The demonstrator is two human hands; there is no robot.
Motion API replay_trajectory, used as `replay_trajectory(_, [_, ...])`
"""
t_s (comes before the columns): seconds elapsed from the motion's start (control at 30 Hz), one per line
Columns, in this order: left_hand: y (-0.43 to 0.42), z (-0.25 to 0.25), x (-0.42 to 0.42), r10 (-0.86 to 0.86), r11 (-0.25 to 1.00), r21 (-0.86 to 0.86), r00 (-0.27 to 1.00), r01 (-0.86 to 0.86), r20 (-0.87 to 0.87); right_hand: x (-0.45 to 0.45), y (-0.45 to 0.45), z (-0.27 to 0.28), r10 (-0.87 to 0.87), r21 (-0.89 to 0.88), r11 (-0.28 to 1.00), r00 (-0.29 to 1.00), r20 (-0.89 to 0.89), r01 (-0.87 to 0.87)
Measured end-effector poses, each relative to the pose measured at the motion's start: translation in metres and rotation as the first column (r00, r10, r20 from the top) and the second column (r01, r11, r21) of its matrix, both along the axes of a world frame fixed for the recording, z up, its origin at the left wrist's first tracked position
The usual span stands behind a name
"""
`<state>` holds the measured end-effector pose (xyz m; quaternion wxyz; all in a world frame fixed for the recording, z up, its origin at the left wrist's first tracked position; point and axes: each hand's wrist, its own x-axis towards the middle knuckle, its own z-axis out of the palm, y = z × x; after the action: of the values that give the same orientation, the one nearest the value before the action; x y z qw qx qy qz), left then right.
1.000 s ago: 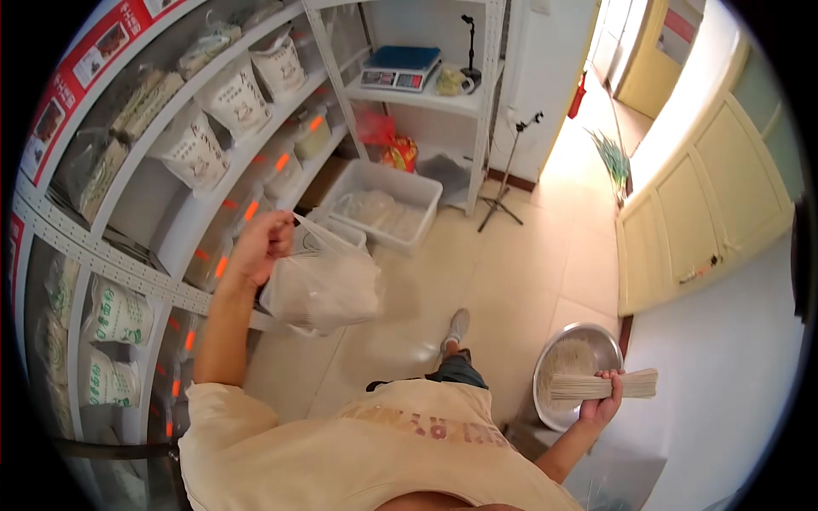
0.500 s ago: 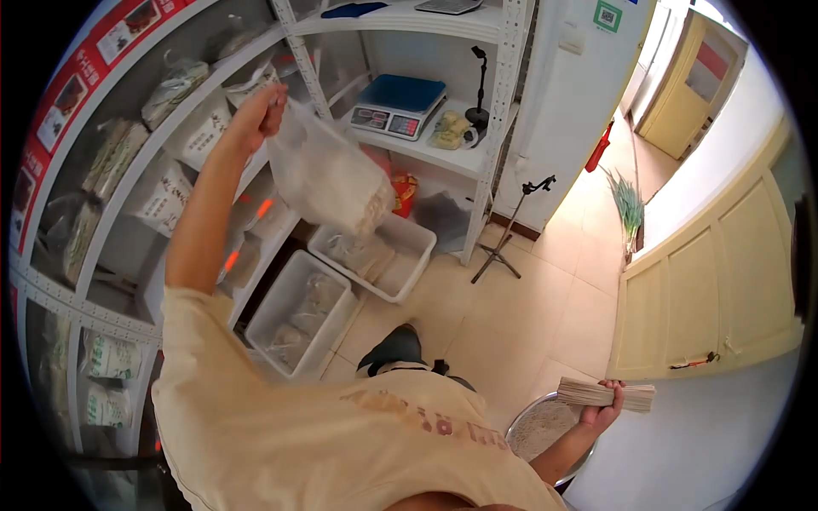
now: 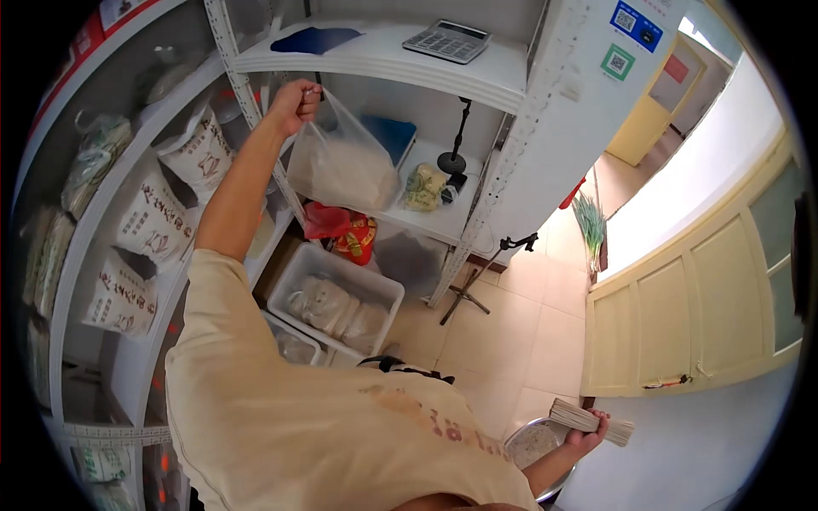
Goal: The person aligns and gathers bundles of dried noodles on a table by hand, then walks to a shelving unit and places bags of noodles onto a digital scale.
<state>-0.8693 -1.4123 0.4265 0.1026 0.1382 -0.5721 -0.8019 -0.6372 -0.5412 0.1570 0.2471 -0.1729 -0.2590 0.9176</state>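
My left hand [image 3: 296,106] is closed round the gathered top of a clear plastic bag [image 3: 342,169] with pale contents. The bag hangs in front of the shelf with the scale, hiding much of the scale's blue plate [image 3: 388,139]. At the lower right, my right hand [image 3: 586,436] grips a bundle of dry noodles [image 3: 573,416]. Below and beside that bundle is a round metal basin [image 3: 530,444] with pale bits inside, partly hidden by my right forearm.
White bins [image 3: 394,294] with bagged goods stand on the floor. A calculator [image 3: 446,41] lies on the upper shelf. A small tripod [image 3: 466,294] stands right of the rack. Printed white bags [image 3: 153,217] line the left shelves. A yellow door [image 3: 690,294] is at right.
The view has shifted toward the rack. My left hand has lifted the bag from above the floor bins to the scale's shelf. My right hand still grips the noodles.
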Motion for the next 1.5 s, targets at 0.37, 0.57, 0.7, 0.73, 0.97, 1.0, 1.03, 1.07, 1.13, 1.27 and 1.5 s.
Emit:
replay_trajectory(0.37, [-0.07, -0.05, -0.073, -0.154, 0.974, 0.12, 0.952, 0.191, -0.265, -0.047, -0.048, 0.014, -0.01, 0.022, 1.0, 0.999, 0.038, 0.009])
replay_trajectory(0.57, [-0.111, -0.07, -0.124, -0.136, 0.929, 0.249, 0.878, 0.274, -0.46, -0.08, -0.079, 0.021, -0.01, 0.016, 1.0, 0.999, 0.05, 0.009])
replay_trajectory(0.7, [-0.118, -0.071, -0.15, 0.024, 0.935, 0.325, 0.889, 0.142, -0.458, -0.089, -0.093, 0.027, 0.018, 0.037, 0.999, 0.997, 0.077, -0.021])
replay_trajectory(0.73, [-0.121, -0.075, -0.154, 0.027, 0.937, 0.321, 0.887, 0.138, -0.461, -0.09, -0.095, 0.027, 0.018, 0.046, 0.999, 0.996, 0.082, -0.021])
replay_trajectory(0.97, [-0.142, -0.072, -0.208, 0.323, 0.859, 0.5, 0.873, -0.108, -0.367, -0.095, -0.107, 0.044, 0.032, 0.106, 0.993, 0.985, 0.167, -0.05])
replay_trajectory(1.0, [-0.145, -0.072, -0.212, 0.312, 0.869, 0.484, 0.876, -0.105, -0.369, -0.095, -0.114, 0.048, 0.034, 0.096, 0.994, 0.984, 0.176, -0.052])
replay_trajectory(1.03, [-0.145, -0.075, -0.218, 0.305, 0.874, 0.475, 0.878, -0.104, -0.368, -0.092, -0.122, 0.052, 0.034, 0.086, 0.995, 0.982, 0.188, -0.051])
replay_trajectory(1.07, [-0.146, -0.076, -0.223, 0.303, 0.877, 0.468, 0.881, -0.109, -0.362, -0.092, -0.129, 0.055, 0.007, 0.113, 0.993, 0.977, 0.212, -0.032])
replay_trajectory(1.13, [-0.147, -0.081, -0.233, 0.298, 0.885, 0.448, 0.891, -0.124, -0.344, -0.088, -0.128, 0.053, 0.001, 0.096, 0.995, 0.975, 0.221, -0.023])
replay_trajectory(1.27, [-0.142, -0.102, -0.251, 0.279, 0.907, 0.391, 0.917, -0.154, -0.287, -0.081, -0.133, 0.046, 0.009, 0.074, 0.997, 0.975, 0.223, -0.026])
replay_trajectory(1.5, [-0.14, -0.119, -0.254, 0.145, 0.987, 0.088, 0.984, -0.137, -0.102, -0.085, -0.138, 0.036, 0.089, 0.035, 0.994, 0.969, 0.229, -0.099])
